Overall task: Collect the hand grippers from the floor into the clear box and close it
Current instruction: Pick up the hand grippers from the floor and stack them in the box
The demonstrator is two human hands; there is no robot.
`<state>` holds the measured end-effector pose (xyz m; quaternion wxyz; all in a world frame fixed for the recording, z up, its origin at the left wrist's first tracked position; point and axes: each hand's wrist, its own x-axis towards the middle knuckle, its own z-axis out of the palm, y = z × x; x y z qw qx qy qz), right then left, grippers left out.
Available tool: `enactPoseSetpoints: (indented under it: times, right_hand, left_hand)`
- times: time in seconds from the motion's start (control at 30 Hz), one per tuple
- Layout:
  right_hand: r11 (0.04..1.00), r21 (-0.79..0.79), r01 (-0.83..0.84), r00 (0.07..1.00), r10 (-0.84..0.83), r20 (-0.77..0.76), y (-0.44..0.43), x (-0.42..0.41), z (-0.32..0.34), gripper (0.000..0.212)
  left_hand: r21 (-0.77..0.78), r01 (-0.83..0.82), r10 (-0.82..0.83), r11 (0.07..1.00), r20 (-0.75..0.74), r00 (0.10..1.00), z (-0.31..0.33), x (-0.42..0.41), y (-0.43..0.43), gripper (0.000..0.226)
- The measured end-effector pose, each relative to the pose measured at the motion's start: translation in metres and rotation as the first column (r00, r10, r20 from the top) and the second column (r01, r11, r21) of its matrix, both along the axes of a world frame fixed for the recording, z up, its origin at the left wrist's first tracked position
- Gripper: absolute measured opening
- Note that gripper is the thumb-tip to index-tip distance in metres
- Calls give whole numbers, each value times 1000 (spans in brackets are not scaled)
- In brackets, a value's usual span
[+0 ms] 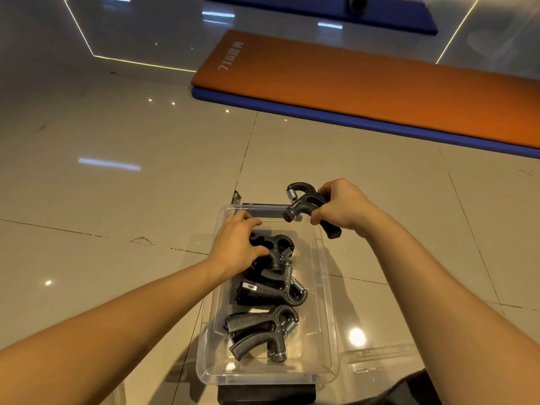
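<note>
light: warm, dim | glare: ceiling lamps on glossy floor point(117, 185) | edges: wide-angle bend

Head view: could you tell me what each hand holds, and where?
The right hand grips a black hand gripper by its handles; the left hand touches a second hand gripper in the clear box, hold unclear.

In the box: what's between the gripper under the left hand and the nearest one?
Head view: one white-labelled hand gripper, between the far gripper and the near gripper.
</note>
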<state>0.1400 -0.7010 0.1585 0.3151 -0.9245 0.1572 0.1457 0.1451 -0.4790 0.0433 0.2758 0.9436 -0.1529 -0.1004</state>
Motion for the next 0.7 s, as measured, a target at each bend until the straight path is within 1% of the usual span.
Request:
enactPoseSetpoints:
  times: [0.07, 0.13, 0.17, 0.23, 0.3, 0.37, 0.43, 0.47, 0.53, 0.6, 0.63, 0.7]
  right_hand:
    - [1000, -7, -9, 1000, 9, 9, 2, -1, 3, 43]
    - [1000, -18, -23, 1000, 23, 20, 5, -4, 6, 43]
    - [999, -20, -33, 999, 34, 28, 8, -5, 7, 43]
    - [998, -10, -67, 997, 67, 48, 14, -8, 9, 43]
    - [995, 7, -102, 992, 101, 79, 23, -11, 12, 45]
    - [991, 19, -131, 984, 127, 122, 33, -12, 15, 47]
    - [988, 39, -148, 975, 139, 173, 42, -13, 18, 48]
    - [986, 47, -157, 970, 145, 197, 45, -13, 19, 48]
    - [981, 67, -181, 960, 162, 231, 48, -12, 20, 50]
    - [973, 148, -180, 962, 143, 231, 45, -10, 23, 51]
    - [969, 183, -166, 965, 121, 233, 43, -9, 25, 50]
    - [968, 226, -109, 967, 50, 252, 37, -6, 30, 45]
  left_hand:
    - [-37, -10, 12, 999, 31, 999, 18, -5, 6, 71]
    - [-148, -46, 49, 988, 18, 999, 40, -10, 10, 64]
    - [-227, -71, 66, 971, -29, 997, 52, -13, 10, 59]
    - [-388, -138, 65, 911, -197, 978, 72, -18, 6, 51]
    - [-489, -224, 63, 843, -323, 944, 84, -23, 1, 46]
    - [-543, -292, 96, 787, -360, 928, 91, -27, -4, 34]
    - [-582, -353, 178, 733, -337, 925, 97, -30, -6, 15]
    - [-598, -382, 225, 705, -322, 920, 101, -31, -6, 12]
    - [-629, -406, 272, 663, -303, 913, 107, -31, -3, 14]
    - [-647, -409, 264, 643, -315, 912, 112, -29, 4, 15]
    - [-649, -407, 252, 642, -323, 912, 114, -27, 8, 13]
    - [-631, -378, 229, 677, -308, 924, 118, -24, 16, 15]
